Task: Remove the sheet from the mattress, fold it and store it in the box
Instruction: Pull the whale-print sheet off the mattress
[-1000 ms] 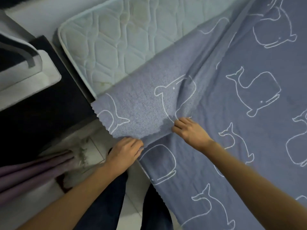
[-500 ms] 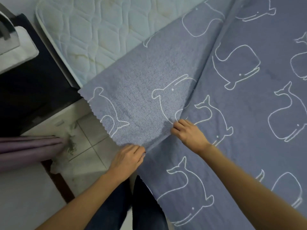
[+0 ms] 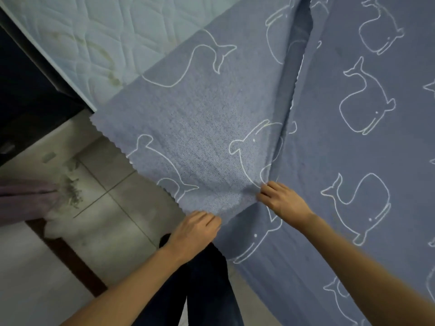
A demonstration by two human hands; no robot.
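A floor (image 3: 113, 208) of pale grey-beige tiles with thin dark grout lines fills the view toward 8 o'clock. At 10 o'clock stands a black piece of furniture (image 3: 28, 90); what kind cannot be told. At 9 o'clock folds of purple fabric (image 3: 21, 198) reach in from the edge, with a scatter of greyish fluff (image 3: 73, 191) on the tiles just beside them. A dark brown strip (image 3: 70, 260) runs slantwise across the floor toward 7 o'clock, with smoother, paler flooring (image 3: 26, 285) beyond it. The light is dim, cool and even.
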